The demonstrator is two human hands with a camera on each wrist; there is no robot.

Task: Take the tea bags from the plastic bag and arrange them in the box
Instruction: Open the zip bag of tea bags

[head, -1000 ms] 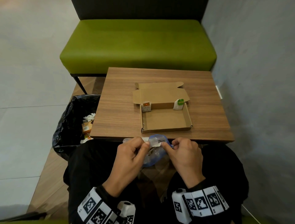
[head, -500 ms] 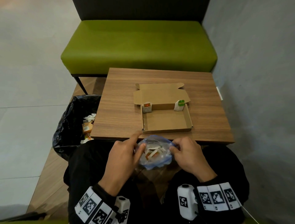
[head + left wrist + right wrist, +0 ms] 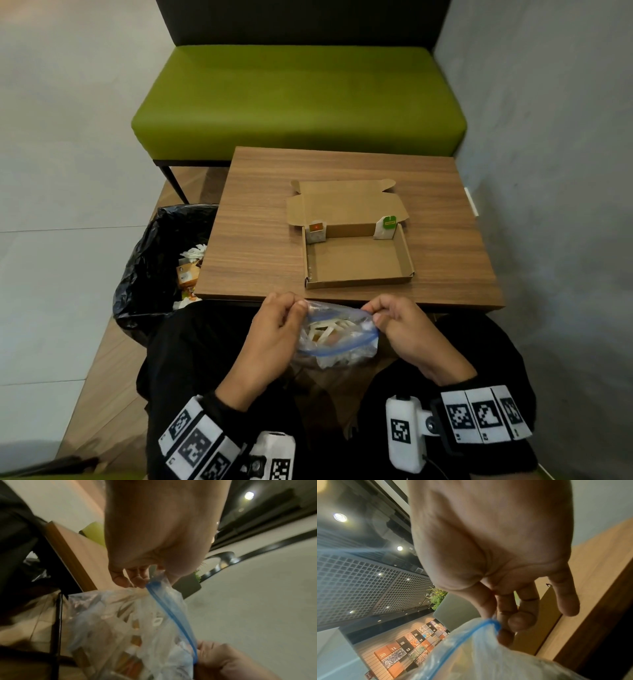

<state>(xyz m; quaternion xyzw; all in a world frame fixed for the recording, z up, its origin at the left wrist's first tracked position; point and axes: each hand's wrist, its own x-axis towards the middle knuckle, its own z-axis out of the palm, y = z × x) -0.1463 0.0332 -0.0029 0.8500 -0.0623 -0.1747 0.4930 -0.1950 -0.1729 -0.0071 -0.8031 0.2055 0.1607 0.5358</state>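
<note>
Broadly, the scene runs from a green bench (image 3: 298, 99) at the far side to the person's lap at the near side, with a wooden table (image 3: 260, 219) between them. Left of the table stands a bin (image 3: 150, 274) lined in black, close enough for scraps, though nothing is going into it now.

On the table lies the box (image 3: 359, 262), its lid folded back flat on the far side so the tray is open from above. It sits near the table's near edge, probably so that a short reach from the lap is enough. Two tea bags stand in its far corners, one with an orange tag (image 3: 316, 231) at the left and one with a green tag (image 3: 387, 226) at the right; the rest of the tray is bare, so the task seems barely begun.

Just below the near table edge, over the lap, hangs the bag (image 3: 339, 342), clear plastic with a blue zip strip. The left hand (image 3: 274, 329) pinches the left end of its mouth and the right hand (image 3: 404, 325) pinches the right end, both with fingers narrowly closed on the rim. Pulling apart this way holds the mouth wide, and pale tea bags (image 3: 325, 330) show inside, heaped loosely.
</note>
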